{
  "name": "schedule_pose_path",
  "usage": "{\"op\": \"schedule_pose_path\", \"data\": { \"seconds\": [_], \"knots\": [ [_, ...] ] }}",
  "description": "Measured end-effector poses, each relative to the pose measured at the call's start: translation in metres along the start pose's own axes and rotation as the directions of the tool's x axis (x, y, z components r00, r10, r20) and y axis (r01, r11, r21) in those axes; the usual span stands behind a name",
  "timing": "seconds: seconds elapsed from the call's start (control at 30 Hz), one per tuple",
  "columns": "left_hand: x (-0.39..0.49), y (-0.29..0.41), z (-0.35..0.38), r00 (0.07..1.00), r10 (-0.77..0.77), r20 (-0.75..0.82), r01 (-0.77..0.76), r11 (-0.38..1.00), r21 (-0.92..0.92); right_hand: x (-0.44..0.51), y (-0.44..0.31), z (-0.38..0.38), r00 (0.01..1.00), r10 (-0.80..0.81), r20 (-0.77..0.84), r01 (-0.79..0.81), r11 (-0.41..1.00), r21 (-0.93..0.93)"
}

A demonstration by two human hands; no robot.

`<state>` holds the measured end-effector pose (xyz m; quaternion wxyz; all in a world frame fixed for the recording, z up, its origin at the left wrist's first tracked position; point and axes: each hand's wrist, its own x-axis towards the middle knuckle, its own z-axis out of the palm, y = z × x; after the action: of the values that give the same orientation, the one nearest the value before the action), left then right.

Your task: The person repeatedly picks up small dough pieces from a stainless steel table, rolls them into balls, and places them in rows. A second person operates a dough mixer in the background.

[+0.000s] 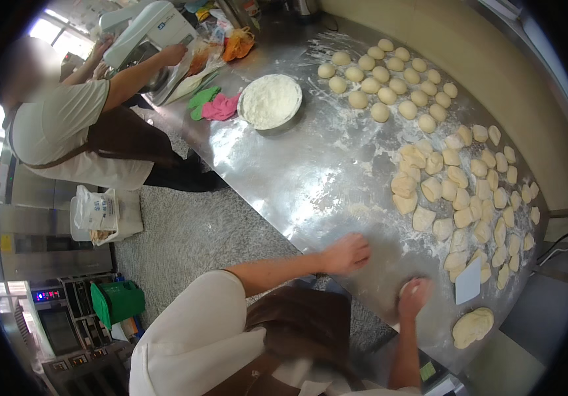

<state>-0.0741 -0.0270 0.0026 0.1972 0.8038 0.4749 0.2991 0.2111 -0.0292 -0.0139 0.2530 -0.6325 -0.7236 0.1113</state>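
My left hand [347,254] is curled over the steel worktable [284,183] near its front edge; whether dough lies under the fingers is hidden. Closer to the right end, my right hand [415,297] cups a pale dough piece [403,288] against the metal, slightly blurred. Beyond my hands are many cut dough pieces [462,198], loosely spread and partly overlapping. Rounded dough balls [387,95] sit in rows farther back on floured steel. A pale flat dough scraper [468,280] rests against the nearest cut pieces, and a larger dough lump [473,327] lies right of my right hand.
A metal bowl of flour [270,101] stands beside pink [220,107] and green cloths [204,101]. At the far left, another person [66,123] reaches to a stand mixer [153,32]. A white bin [128,215] is on the floor. The wall [437,34] borders the table's back.
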Motion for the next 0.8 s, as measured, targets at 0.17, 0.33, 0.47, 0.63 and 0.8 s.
{"op": "schedule_pose_path", "data": {
  "seconds": [0.17,0.33,0.47,0.63,0.8],
  "knots": [
    [0.06,0.013,0.026,0.991,0.021,-0.129,-0.02,1.0,0.008,0.043,0.003,0.021,0.994,0.048,-0.1,-0.059,0.993,-0.104],
    [0.003,0.02,0.025,0.999,0.045,-0.025,-0.049,0.977,-0.206,-0.009,-0.029,0.002,0.994,-0.034,-0.106,0.03,0.999,-0.031],
    [-0.001,-0.009,0.013,0.991,0.073,-0.108,-0.083,0.992,-0.09,0.015,-0.011,-0.01,0.989,0.09,-0.115,-0.083,0.994,0.067],
    [0.061,0.002,0.033,1.0,0.015,-0.021,-0.013,0.998,0.058,0.044,-0.006,0.027,0.982,-0.084,-0.166,0.067,0.992,-0.105],
    [0.037,0.029,0.026,0.998,-0.06,-0.036,0.059,0.998,-0.037,-0.015,-0.023,0.012,0.988,0.037,-0.151,-0.029,0.998,0.053]
  ]
}}
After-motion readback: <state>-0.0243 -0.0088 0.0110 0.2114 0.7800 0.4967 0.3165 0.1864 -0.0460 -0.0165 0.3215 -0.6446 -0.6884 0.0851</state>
